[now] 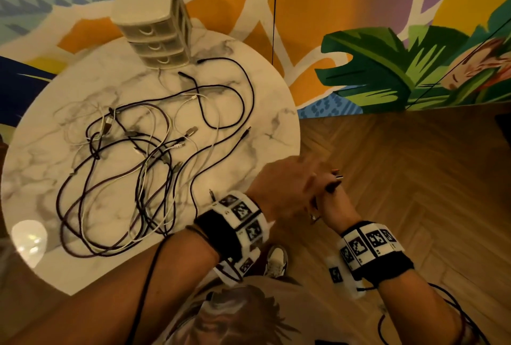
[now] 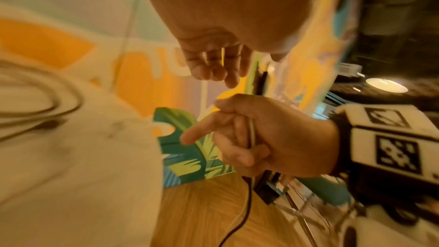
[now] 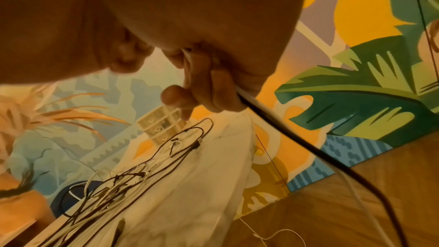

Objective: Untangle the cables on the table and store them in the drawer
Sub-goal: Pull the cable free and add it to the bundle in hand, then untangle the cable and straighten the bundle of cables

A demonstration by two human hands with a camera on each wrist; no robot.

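A tangle of black and white cables (image 1: 132,167) lies spread across the round marble-patterned table (image 1: 276,123), filling its left and middle parts; several plug ends lie loose among the loops. At the table's far edge stands a small pale drawer unit (image 1: 154,26) with three drawers, all closed; the nearest black loop ends just in front of it.

Right of the tangle, past the table's near right rim and over the floor, the two hands meet. The left hand (image 1: 284,187) lies over the right one, its fingers (image 2: 213,67) loosely curled and holding nothing, as the left wrist view shows. The right hand (image 1: 336,203) is closed around a black cable and a white cable (image 3: 268,117); its fingers (image 3: 209,89) wrap them, the index finger sticks out straight, and plug ends (image 1: 338,177) jut from the top of the fist. Both held cables hang from the fist toward the wooden herringbone floor (image 1: 414,178).

Each wrist wears a band (image 1: 370,245) with black-and-white markers. Behind the table and floor runs a wall mural (image 1: 387,68) with orange shapes and large green leaves.
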